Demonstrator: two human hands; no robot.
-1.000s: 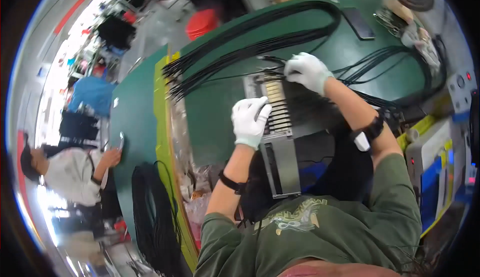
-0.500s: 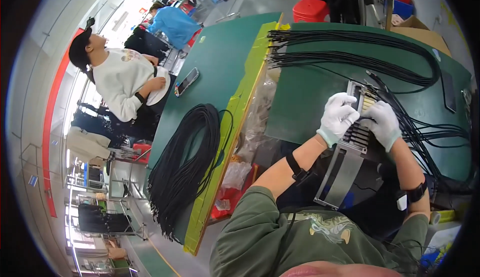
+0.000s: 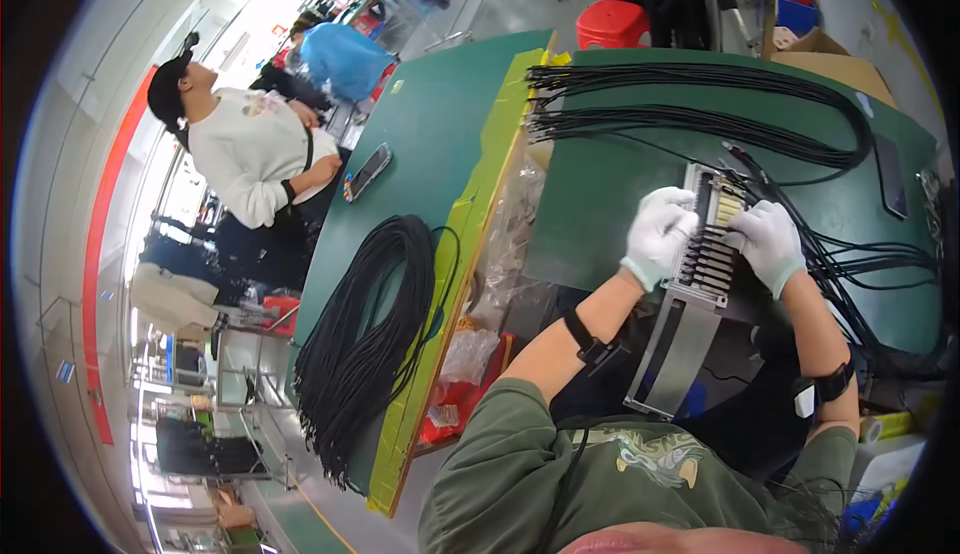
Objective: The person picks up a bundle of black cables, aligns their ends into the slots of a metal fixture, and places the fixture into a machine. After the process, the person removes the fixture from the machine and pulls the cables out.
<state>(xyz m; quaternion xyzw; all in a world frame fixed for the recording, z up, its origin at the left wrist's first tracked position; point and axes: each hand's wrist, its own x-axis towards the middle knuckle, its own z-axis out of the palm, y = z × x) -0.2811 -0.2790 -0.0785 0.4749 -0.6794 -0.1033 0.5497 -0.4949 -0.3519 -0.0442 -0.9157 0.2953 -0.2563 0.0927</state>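
A metal clamping fixture (image 3: pixel 708 292) with a row of slots lies at the table's near edge. Several black cable ends (image 3: pixel 712 262) sit side by side in its slots, with pale yellow pieces (image 3: pixel 729 210) farther up. My left hand (image 3: pixel 660 236), in a white glove, rests against the fixture's left side with fingers curled; what they hold, if anything, is hidden. On the right side my right hand (image 3: pixel 770 244), also white-gloved, pinches a black cable (image 3: pixel 716 229) over the slots. Loose black cables (image 3: pixel 830 254) run off behind that hand.
A long bundle of black cables (image 3: pixel 700 119) loops across the green table (image 3: pixel 590 194), with a dark phone (image 3: pixel 889 176) at right. Another coiled bundle (image 3: pixel 370 324) lies on the left table beside a handheld device (image 3: pixel 369 172). A person in a white sweatshirt (image 3: pixel 245 159) stands beyond it.
My left hand has drawn back leftward from over the slots to the fixture's side, uncovering the cable ends. My right hand stays nearly in place.
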